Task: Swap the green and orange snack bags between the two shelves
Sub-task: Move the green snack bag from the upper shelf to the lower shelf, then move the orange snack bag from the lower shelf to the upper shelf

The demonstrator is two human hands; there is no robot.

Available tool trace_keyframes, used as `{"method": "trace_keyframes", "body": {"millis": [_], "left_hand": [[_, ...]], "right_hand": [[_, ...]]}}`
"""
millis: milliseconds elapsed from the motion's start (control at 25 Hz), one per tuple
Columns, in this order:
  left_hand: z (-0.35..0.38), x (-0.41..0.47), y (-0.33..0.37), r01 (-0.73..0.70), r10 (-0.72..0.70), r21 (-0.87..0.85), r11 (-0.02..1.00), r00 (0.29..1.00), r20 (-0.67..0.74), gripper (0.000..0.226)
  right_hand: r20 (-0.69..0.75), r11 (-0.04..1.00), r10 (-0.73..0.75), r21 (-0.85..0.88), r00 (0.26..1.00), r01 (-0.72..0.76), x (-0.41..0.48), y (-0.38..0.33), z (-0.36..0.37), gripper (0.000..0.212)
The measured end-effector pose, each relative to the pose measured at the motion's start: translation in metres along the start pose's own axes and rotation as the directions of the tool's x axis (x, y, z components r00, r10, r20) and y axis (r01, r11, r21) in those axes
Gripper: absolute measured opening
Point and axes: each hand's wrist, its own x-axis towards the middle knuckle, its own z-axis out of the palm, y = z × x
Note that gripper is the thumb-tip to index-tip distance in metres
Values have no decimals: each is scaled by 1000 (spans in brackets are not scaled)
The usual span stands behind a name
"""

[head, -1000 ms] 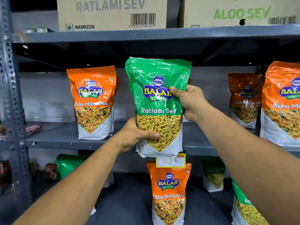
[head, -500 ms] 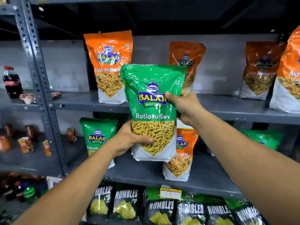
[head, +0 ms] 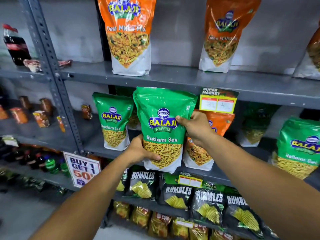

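The person held a green bag (head: 162, 129) up with both hands, in front of the lower shelf (head: 97, 149). The left hand (head: 140, 151) cupped the bag from below, near its bottom corner, so it took the weight. The right hand (head: 194, 127) gripped the side at about 3 o'clock, thumb across the front, so the bag stayed straight and did not flop. Both hands were closed on the bag.

The bag stood upright, with its name facing out. I think that was so it could be set down standing, like the others. Its bottom hung just past the front edge of the shelf and did not look set down yet.

At 9 o'clock from it stood another green bag (head: 112, 122), already on that shelf. At 3 o'clock, partly behind the right hand, stood an orange bag (head: 218, 125) that looked like it must go up. On the upper shelf (head: 173, 78), at 12 o'clock, stood two more orange bags (head: 128, 32).

I would guess the job was partway done. The free spot between the two lower bags looked tight, so the bag might bump them.
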Motion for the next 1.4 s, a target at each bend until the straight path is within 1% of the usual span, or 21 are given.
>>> {"method": "trace_keyframes", "body": {"millis": [160, 240, 320, 440, 560, 600, 680, 720, 760, 840, 880, 920, 960, 1000, 1040, 1080, 1120, 1160, 1200, 1280, 1400], "left_hand": [[7, 24, -34, 74, -74, -7, 997, 997, -27, 77], [7, 41, -47, 86, -86, 4, 996, 995, -42, 84], [6, 61, -61, 74, -73, 30, 997, 997, -40, 91], [7, 79, -68, 71, -71, -2, 997, 997, -27, 83], [4, 90, -74, 63, -64, -36, 997, 998, -5, 80], [2, 92, -76, 57, -57, -15, 998, 998, -7, 82], [1, 90, -79, 37, -37, -7, 999, 999, -32, 92], [3, 84, -79, 20, -21, -15, 1000, 996, -82, 99], [9, 74, -80, 5, -6, -6, 1000, 985, -174, 105], [30, 45, -85, -36, 62, 72, 997, 916, -397, 106], [43, 30, -88, -71, 126, 139, 988, 890, -439, 102], [59, 19, -89, -122, 190, 186, 975, 892, -410, 98], [76, 13, -90, -163, 226, 208, 964, 916, -331, 94], [93, 11, -87, -192, 240, 215, 958, 944, -228, 93], [110, 14, -83, -200, 230, 214, 956, 965, -128, 95], [127, 20, -77, -181, 194, 195, 964, 980, -47, 102], [142, 29, -70, -144, 144, 162, 976, 989, 11, 112], [154, 39, -63, -108, 102, 125, 986, 993, 50, 122], [165, 50, -58, -102, 96, 82, 991, 992, 77, 127], [177, 74, -54, -104, 102, 21, 994, 993, 63, 125], [183, 102, -52, -77, 77, 6, 997, 996, -52, 114]], "right_hand": [[-31, 996, 46, -69, 998, -48, 19, 43, 5, 6], [-79, 992, 42, -117, 996, -51, 32, 62, 6, 3], [-103, 990, 38, -131, 994, -52, 46, 77, 6, 6], [-102, 993, 42, -104, 994, -52, 62, 87, 7, 11], [-76, 991, 51, -116, 996, -60, 71, 89, 9, 8], [-38, 987, 57, -149, 998, -63, 70, 89, 8, 13], [42, 974, 99, -210, 994, -88, 57, 95, -3, 34], [58, 970, 116, -220, 992, -100, 46, 100, -15, 43], [47, 968, 112, -233, 993, -99, 33, 107, -33, 45], [-60, 951, 20, -305, 998, -37, 9, 115, -75, 31], [-168, 937, -46, -349, 985, -15, 3, 118, -97, 23], [-286, 930, -107, -368, 952, -7, 3, 117, -118, 21], [-389, 934, -150, -357, 909, 1, 8, 114, -135, 24], [-444, 940, -172, -342, 879, 11, 17, 110, -148, 33], [-446, 945, -168, -326, 879, 15, 27, 105, -157, 45], [-406, 954, -146, -300, 902, 19, 39, 101, -163, 59], [-341, 968, -109, -250, 934, 22, 51, 98, -164, 67], [-271, 984, -59, -179, 961, 10, 61, 94, -163, 67], [-204, 995, 3, -102, 979, -24, 70, 90, -160, 61], [-69, 995, 95, 20, 993, -94, 81, 85, -155, 46], [21, 983, 105, 151, 994, -107, 94, 88, -154, 27]]}}
